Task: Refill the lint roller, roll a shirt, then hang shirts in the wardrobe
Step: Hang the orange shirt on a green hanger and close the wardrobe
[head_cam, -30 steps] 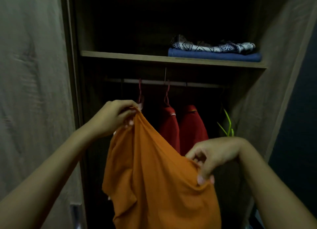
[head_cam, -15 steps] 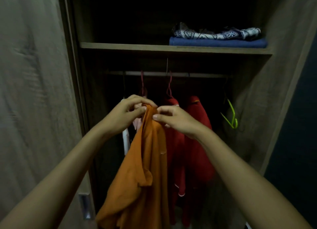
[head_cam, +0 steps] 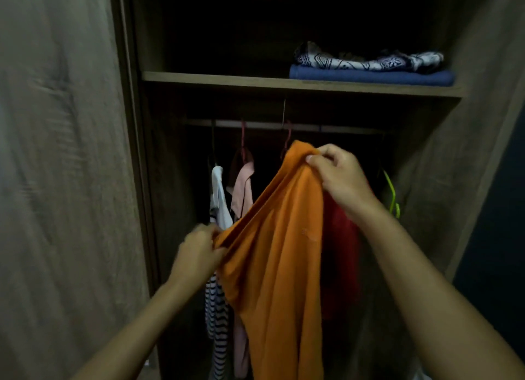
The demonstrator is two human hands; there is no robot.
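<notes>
The orange shirt (head_cam: 278, 251) occupies the centre of the frame, held up in front of the open wardrobe (head_cam: 483, 152), below the hanging rail (head_cam: 326, 127). The right hand (head_cam: 339, 175), centre right, pinches the top edge of the shirt between thumb and curled fingers, at the shirt's highest point. The left hand (head_cam: 199, 253), lower and left of centre, grips a bunched fold of the same shirt with its fingers curled around the fabric. The cloth stretches diagonally between the two hands and the rest hangs down to the bottom edge of the frame.

Behind the shirt, garments hang from the rail: a white and striped garment (head_cam: 217, 266) at the left, a pink garment (head_cam: 241, 189) just beside it, and a red garment (head_cam: 341, 251) at the right, partly covered by the orange shirt. A green hanger (head_cam: 393, 197) hangs at the far right of the rail.

On the shelf (head_cam: 213, 78), upper right of the frame, a patterned cloth (head_cam: 369, 61) lies on a folded blue cloth (head_cam: 369, 78). The wardrobe door (head_cam: 56, 180) fills the left side of the frame.
</notes>
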